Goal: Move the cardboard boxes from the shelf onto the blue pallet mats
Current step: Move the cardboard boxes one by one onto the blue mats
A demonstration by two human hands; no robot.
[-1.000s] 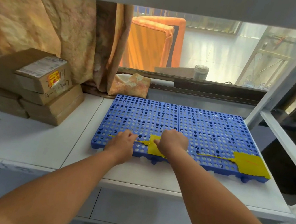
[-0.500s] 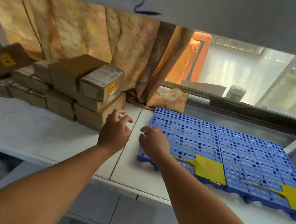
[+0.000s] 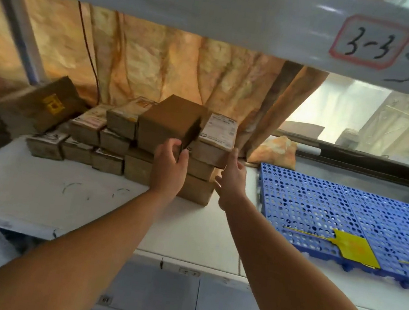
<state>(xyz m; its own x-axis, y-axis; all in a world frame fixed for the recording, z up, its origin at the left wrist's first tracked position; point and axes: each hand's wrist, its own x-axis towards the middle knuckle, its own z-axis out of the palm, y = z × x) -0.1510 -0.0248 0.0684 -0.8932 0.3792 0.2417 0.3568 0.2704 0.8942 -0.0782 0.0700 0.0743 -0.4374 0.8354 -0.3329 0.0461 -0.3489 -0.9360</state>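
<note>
White shelf boards (image 3: 32, 195) fill the view, under an upper beam (image 3: 193, 7) with a hand-written "3-3" label (image 3: 371, 43). Behind hangs a mottled orange curtain (image 3: 158, 68), with a window to its right.

Two blue pallet mats (image 3: 349, 211) lie flat side by side on the right part of the shelf, with no boxes on them. The cardboard boxes (image 3: 110, 140) are stacked in rows on the shelf left of the mats, against the curtain.

On top of the stack sits a plain brown box (image 3: 168, 120), and a white-labelled box (image 3: 218, 135) is just beside it.

The left hand (image 3: 170, 165) has its fingers curled round the plain brown box's lower front corner. The right hand (image 3: 231, 182) is spread, fingers straight, near the labelled box; whether it touches cannot be told.

A yellow tag (image 3: 354, 247) lies on the mats' front edge.
</note>
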